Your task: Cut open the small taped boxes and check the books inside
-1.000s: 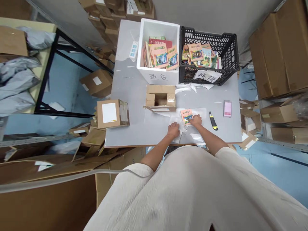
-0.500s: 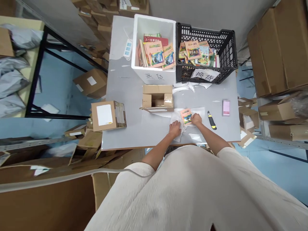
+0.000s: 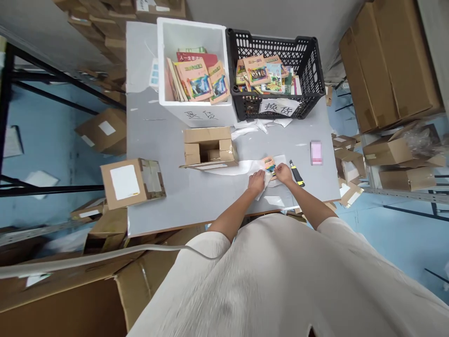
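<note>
Plain grey wall [image 3: 273,16] behind grey worktop [image 3: 175,201]; pale blue floor [image 3: 59,159] below. Black metal frame [image 3: 52,74] at left, grey metal shelving [image 3: 403,193] with cardboard boxes [image 3: 403,180] at right. Brown cartons [image 3: 105,28] piled beyond worktop's far left corner.

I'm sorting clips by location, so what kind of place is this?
Probably a parcel or book returns room: books fill a foam box and black crate, and a utility knife lies near an open carton.

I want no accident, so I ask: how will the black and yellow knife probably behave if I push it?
The knife should stay stiff, as its body looks rigid. It probably slides rather than tips, because it lies flat on the smooth-looking table.
</note>
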